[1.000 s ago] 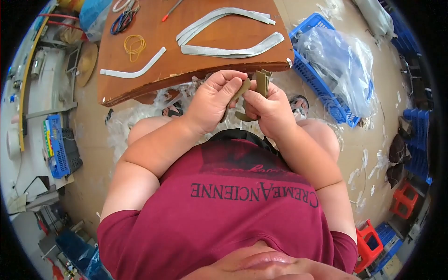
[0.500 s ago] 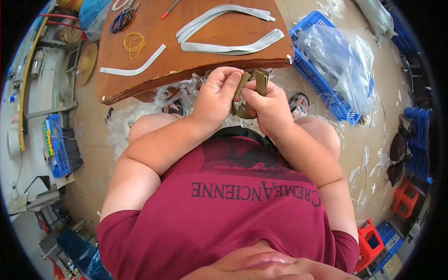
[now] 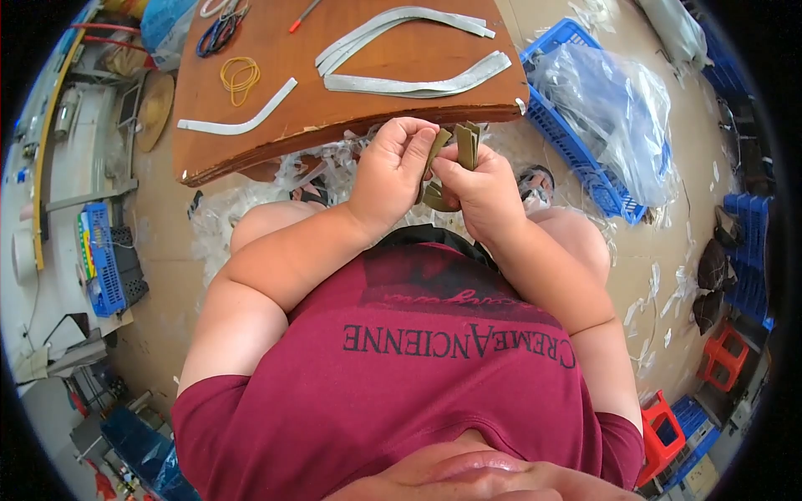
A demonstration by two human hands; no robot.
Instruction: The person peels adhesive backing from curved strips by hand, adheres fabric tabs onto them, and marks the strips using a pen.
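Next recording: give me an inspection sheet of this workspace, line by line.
Surface: brown wooden board, worn front edge.
Job's things: olive-green fabric strips, pinched between both hands below the board's edge.
Clutter: curved grey strips, yellow rubber bands, blue-handled scissors, red-tipped tool; white scraps on the floor.
Grippers: left hand and right hand both grip the strips.
Cables: nothing seen.
Surroundings: blue plastic crate with clear plastic bag; red stools.
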